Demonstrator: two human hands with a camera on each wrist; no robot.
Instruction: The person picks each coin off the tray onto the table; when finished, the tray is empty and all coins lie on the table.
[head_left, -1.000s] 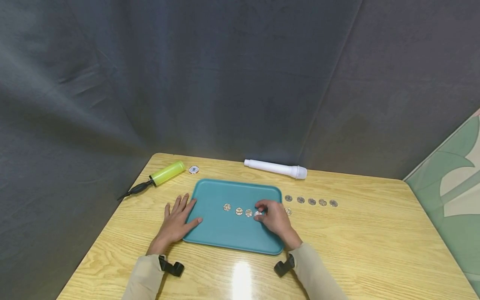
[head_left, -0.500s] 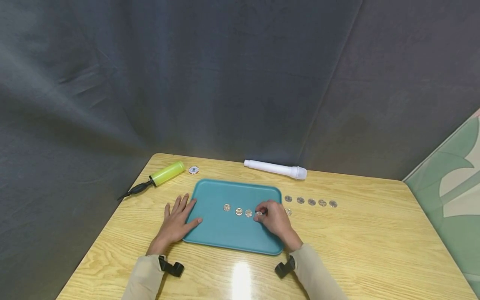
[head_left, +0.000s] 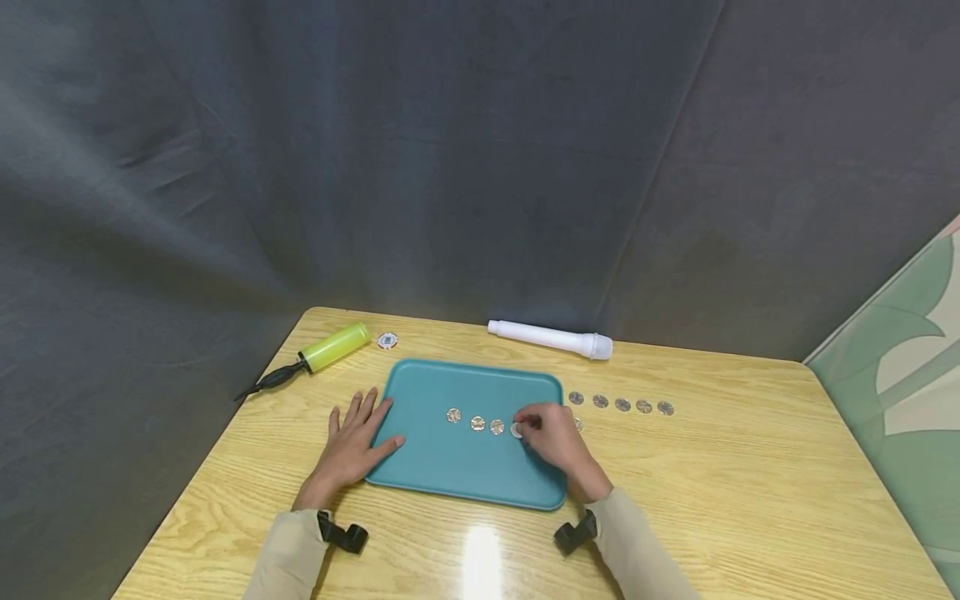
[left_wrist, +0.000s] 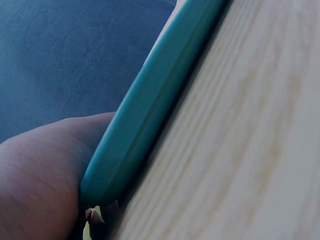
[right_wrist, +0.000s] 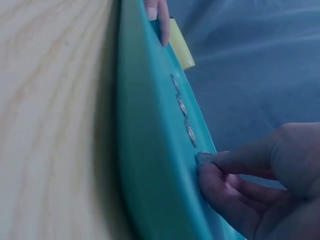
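Observation:
My right hand (head_left: 553,435) is over the right part of a teal tray (head_left: 420,383). Its thumb and fingertips pinch a silvery coin (right_wrist: 205,157), which looks tilted at the tray surface in the right wrist view. To its left, three similar coins (head_left: 477,423) lie in a row on the tray. With fingers spread, my left hand (head_left: 348,450) rests on the tray's left edge; the left wrist view shows its thumb base against the tray rim (left_wrist: 135,115). Partly hidden behind my right hand, another coin (head_left: 578,424) lies just off the tray's right side.
Right of the tray, several coins (head_left: 622,405) form a row on the wooden table (head_left: 720,483). A white toy microphone (head_left: 551,337) lies behind the tray. At the back left are a yellow-green hand pump (head_left: 337,347) with a black end and a poker chip (head_left: 387,340).
My right thumb and fingers have closed on the coin, and the hand has shifted slightly to the right. The left hand and the other coins stay put.

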